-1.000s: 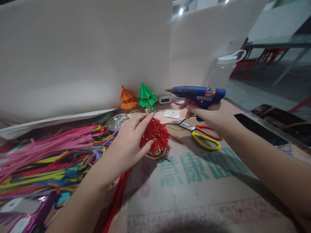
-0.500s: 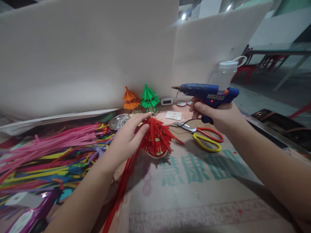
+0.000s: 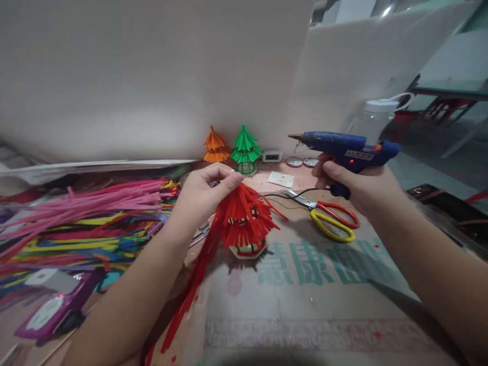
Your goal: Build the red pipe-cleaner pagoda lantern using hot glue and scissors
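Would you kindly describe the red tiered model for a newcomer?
Below the pale panel, find the left hand. Touching it is the red tiered model, in front of the green model and orange model, the only red one of the three.

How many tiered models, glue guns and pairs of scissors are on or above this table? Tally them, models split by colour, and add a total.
Red tiered model: 1
Green tiered model: 1
Orange tiered model: 1
Glue gun: 1
Pair of scissors: 1
Total: 5
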### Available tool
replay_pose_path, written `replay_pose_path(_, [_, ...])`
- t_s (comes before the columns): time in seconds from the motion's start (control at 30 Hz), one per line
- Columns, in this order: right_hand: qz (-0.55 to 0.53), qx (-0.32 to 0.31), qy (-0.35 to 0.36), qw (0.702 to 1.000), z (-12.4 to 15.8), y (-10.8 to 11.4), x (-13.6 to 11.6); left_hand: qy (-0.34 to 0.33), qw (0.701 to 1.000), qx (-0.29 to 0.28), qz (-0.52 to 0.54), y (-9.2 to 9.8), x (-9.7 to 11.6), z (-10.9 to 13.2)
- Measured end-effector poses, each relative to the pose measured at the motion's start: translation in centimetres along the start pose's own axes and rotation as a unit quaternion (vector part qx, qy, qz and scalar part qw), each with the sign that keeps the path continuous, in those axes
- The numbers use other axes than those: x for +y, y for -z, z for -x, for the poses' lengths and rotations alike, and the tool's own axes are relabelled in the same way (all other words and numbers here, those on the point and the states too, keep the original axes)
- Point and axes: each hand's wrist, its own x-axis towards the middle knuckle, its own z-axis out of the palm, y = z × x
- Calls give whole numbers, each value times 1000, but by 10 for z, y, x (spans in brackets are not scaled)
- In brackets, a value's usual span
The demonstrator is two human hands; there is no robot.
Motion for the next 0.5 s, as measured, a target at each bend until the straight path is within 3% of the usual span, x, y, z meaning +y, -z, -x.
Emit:
replay_pose_path(0.2, [-36,-1,-11,999,-1,0,6,131,984,17,116,4,-15,-13])
replay_pose_path(0.5, [-26,-20,-13,999,0,-1,5,140,979,18,149,7,-16,-16])
